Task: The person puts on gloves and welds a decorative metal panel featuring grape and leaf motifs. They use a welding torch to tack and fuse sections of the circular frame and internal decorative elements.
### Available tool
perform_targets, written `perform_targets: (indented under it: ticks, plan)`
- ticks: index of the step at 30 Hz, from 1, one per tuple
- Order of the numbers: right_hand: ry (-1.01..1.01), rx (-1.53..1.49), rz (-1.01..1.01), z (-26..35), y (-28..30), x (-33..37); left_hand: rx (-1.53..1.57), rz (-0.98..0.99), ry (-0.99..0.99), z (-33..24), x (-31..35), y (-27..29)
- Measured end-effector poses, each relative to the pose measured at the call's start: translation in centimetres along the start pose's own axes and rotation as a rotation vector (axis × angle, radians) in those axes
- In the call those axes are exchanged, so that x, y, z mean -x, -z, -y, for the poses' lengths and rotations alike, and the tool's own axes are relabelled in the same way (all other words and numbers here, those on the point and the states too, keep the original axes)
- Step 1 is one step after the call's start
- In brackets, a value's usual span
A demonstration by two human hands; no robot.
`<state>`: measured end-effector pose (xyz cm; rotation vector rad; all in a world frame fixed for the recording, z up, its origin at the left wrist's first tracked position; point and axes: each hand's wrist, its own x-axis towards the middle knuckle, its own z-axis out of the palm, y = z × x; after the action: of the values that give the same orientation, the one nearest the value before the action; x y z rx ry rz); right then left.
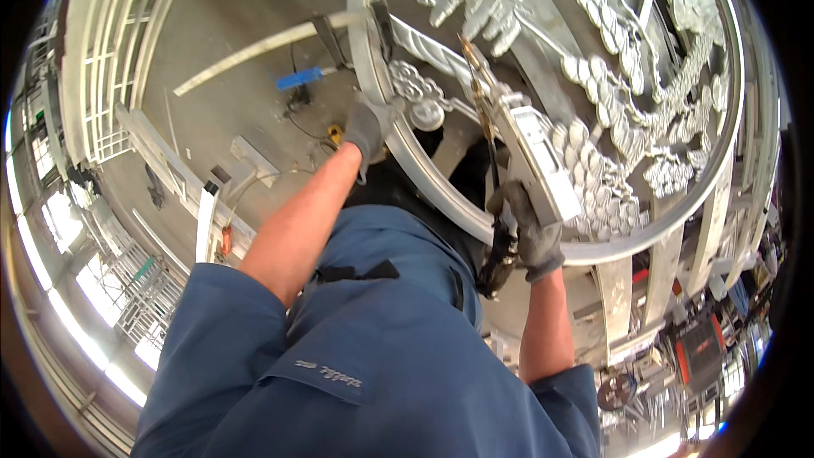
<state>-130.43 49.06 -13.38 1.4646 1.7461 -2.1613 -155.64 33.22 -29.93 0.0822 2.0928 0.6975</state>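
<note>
A large round metal frame stands in front of me, filled with silvery cast leaves and other ornaments. My left hand, in a grey glove, is closed over the frame's near left rim. My right hand, also gloved, grips the lower end of a welding gun with a pale boxy body. Its long copper-coloured nozzle points up and away over the ornaments, and a dark cable hangs below the hand. Whether the tip touches any metal I cannot tell. Left of the rim, a clamp with a blue handle is attached near a curved metal strip.
Pale barred metal frames stand at the far left. Cables and a yellow object are on the floor beside my left hand. Long metal beams lie under the ring's right side. A red and dark machine stands at lower right.
</note>
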Motion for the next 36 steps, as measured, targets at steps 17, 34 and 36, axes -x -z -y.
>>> perform_targets:
  ticks: [17, 34, 36]
  plan:
    - [-0.150, -0.118, 0.261, 2.3, -5.6, -3.9, -0.084, 0.031, 0.058, -3.6, 2.4, 1.4]
    - [-0.116, -0.042, 0.226, 1.1, -8.0, -6.0, -0.070, -0.073, 0.087, -3.4, 2.8, 0.8]
    - [-0.116, -0.067, 0.212, 1.3, -8.2, -6.0, -0.038, -0.045, 0.082, -3.4, 2.8, 0.8]
